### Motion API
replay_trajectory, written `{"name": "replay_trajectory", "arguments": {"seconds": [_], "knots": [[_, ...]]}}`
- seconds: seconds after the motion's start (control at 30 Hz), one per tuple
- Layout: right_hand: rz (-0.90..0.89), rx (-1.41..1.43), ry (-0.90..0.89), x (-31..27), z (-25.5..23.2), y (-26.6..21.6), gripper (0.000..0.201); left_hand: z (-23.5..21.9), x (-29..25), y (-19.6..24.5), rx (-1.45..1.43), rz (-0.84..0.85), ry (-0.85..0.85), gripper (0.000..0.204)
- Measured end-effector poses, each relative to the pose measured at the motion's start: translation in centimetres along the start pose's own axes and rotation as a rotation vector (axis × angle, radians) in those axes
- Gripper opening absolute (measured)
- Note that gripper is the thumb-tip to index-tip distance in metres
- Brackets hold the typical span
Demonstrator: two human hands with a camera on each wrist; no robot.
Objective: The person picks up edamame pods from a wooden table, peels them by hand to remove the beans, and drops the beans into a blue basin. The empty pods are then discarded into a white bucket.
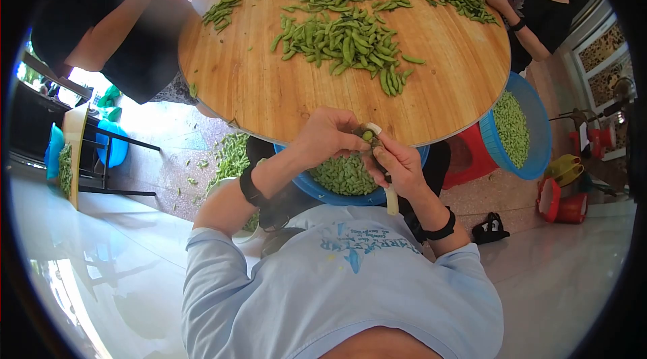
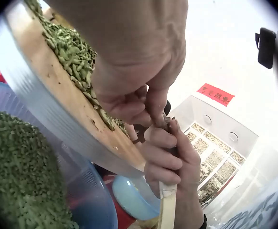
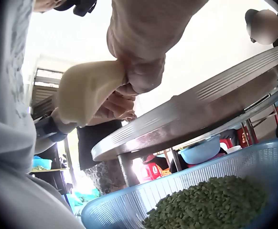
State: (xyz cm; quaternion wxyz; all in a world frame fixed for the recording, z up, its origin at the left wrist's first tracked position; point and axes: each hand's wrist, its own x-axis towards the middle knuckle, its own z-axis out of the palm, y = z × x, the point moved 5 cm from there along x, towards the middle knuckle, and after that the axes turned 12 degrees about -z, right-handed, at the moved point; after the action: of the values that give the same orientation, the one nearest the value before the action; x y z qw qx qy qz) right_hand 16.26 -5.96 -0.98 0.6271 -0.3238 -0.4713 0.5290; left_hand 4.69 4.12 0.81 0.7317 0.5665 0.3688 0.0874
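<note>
Over the near edge of the round table, my left hand (image 1: 327,133) and right hand (image 1: 402,167) meet. Thumb and fingers of the left hand pinch a green edamame pod (image 1: 367,135), mostly hidden by the fingers. My right hand curls round a tool with a long cream handle (image 1: 391,201), which sticks out below the fist. In the left wrist view the handle (image 2: 167,210) points down; its working end is hidden by the fingers. Directly below the hands, a blue basket (image 3: 129,202) holds shelled green beans (image 3: 208,202).
Piles of edamame pods (image 1: 344,39) cover part of the wooden table (image 1: 229,83). Another blue basin (image 1: 539,130) of beans stands at the right, beside a red stool (image 1: 468,160). More pods (image 1: 232,153) lie on the floor at left. Two people sit across the table.
</note>
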Motion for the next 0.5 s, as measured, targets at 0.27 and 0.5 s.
{"name": "replay_trajectory", "arguments": {"seconds": [0.27, 0.5], "knots": [[-0.008, 0.109, 0.082, 0.0, -0.6, 0.3, 0.029, 0.0, 0.8, -1.0, -0.118, -0.027, -0.163, 0.012], [-0.113, 0.028, -0.016, -0.6, -0.8, 0.2, 0.032, 1.2, 0.8, -2.1, -0.449, -0.141, -0.332, 0.013]]}}
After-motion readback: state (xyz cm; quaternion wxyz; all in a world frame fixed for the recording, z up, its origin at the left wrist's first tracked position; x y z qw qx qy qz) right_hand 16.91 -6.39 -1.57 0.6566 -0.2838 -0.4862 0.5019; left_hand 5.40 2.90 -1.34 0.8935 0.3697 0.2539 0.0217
